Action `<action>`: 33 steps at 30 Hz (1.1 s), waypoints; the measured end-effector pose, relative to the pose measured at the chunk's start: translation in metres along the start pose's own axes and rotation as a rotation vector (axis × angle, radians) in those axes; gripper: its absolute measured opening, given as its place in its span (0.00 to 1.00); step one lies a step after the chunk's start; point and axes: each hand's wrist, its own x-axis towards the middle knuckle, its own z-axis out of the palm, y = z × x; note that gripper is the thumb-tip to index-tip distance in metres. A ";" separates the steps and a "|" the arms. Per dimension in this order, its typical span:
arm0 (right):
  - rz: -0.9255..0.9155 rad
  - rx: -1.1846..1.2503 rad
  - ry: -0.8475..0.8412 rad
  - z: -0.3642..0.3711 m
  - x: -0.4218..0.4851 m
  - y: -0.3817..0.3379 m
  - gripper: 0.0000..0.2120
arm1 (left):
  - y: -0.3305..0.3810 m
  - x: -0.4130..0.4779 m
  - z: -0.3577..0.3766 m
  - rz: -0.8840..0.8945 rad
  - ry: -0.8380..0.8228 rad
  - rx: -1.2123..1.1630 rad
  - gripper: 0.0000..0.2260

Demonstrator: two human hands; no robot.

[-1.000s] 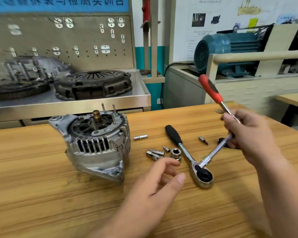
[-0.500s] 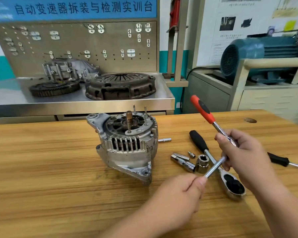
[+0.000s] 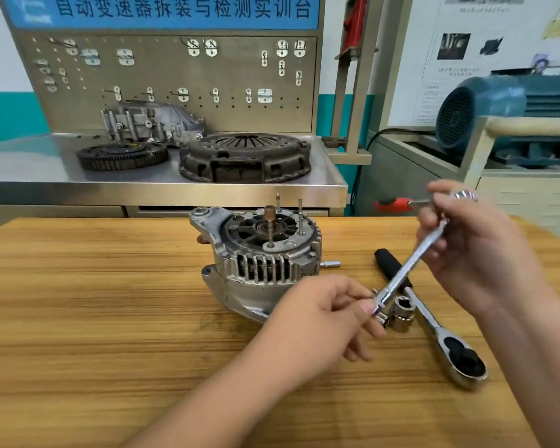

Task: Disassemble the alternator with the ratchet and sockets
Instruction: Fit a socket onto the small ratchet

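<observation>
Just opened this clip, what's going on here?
A person is readying a tool beside an alternator that stands on the wooden table. The right hand grips a red-handled ratchet near its head, with an extension bar slanting down from it. The left hand pinches the bar's lower tip, beside a loose socket. A black-handled ratchet lies flat nearby. No tool is on the alternator yet.

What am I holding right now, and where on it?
A red-grip ratchet with an extension bar: the right hand holds it near the head, and the left hand pinches the bar's lower tip.
</observation>
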 end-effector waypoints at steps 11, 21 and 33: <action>-0.199 0.249 0.052 0.098 0.029 -0.014 0.06 | 0.051 -0.022 -0.066 0.411 0.461 0.220 0.07; -0.225 0.079 0.018 0.113 0.046 0.018 0.09 | 0.013 0.007 -0.099 0.346 0.760 0.656 0.05; -0.316 -0.028 -0.101 0.114 0.042 0.023 0.12 | -0.015 0.022 -0.123 0.177 0.723 0.962 0.13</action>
